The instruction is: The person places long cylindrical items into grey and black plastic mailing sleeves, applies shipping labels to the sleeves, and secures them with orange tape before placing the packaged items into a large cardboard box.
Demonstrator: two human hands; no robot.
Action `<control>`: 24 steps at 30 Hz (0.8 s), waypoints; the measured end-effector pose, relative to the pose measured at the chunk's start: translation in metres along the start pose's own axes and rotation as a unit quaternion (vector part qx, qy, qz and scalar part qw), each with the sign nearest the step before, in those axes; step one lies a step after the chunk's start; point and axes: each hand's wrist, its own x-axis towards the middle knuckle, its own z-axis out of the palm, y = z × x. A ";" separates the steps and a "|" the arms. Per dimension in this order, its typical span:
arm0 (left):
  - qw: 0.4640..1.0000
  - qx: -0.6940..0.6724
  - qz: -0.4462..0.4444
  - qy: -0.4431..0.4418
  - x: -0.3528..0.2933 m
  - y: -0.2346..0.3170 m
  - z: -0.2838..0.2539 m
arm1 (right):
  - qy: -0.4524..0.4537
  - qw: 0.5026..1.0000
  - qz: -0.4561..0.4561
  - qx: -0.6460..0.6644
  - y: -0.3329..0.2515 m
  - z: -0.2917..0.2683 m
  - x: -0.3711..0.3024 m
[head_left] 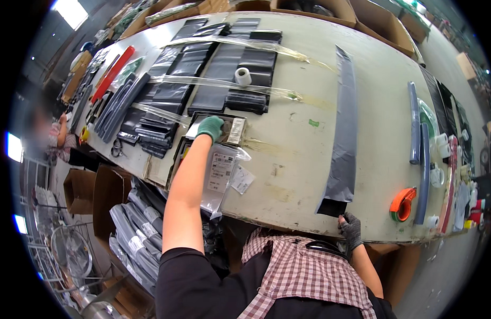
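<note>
The right hand [352, 229], in a grey glove, is at the lower right of centre with thumb and fingers closed together on the corner of a long grey plastic sleeve [341, 127]; this grip probably steadies the sleeve and keeps its dark mouth, at the lower end, within easy reach. The sleeve lies flat and lengthwise on the bench [298, 149], right of centre, likely because there it has room to lie straight. The left hand [211, 128], in a green glove, reaches into an open box [229, 115] left of centre, its fingers partly curled; whether it has hold of anything there, I cannot tell. A clear pouch with a white label [220, 173] lies just below that box, and a white paper slip [242, 179] beside it, presumably to be close to the body. At the upper left, black and grey flat bags lie in rows under clear strips [224, 82] stretched across them, which seem meant to stop the piles sliding; a white roll [243, 76] sits on top, perhaps as a weight. An orange tape dispenser [402, 204] stands at the lower right, apart from the sleeve, perhaps to leave the middle free.
</note>
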 end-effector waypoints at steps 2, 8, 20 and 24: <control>1.000 -0.009 0.007 -0.005 -0.001 -0.006 0.003 | 0.001 1.000 0.011 0.020 -0.003 0.002 -0.003; 0.996 -0.069 0.056 0.026 -0.004 -0.017 -0.006 | 0.001 0.998 0.044 0.035 -0.009 0.001 -0.010; 0.814 -0.208 0.514 0.175 -0.142 0.340 -0.078 | -0.201 0.928 0.083 0.303 -0.095 -0.007 -0.031; 0.904 -0.173 0.348 0.178 -0.132 0.382 -0.064 | -0.109 0.940 0.166 0.276 -0.023 -0.031 -0.039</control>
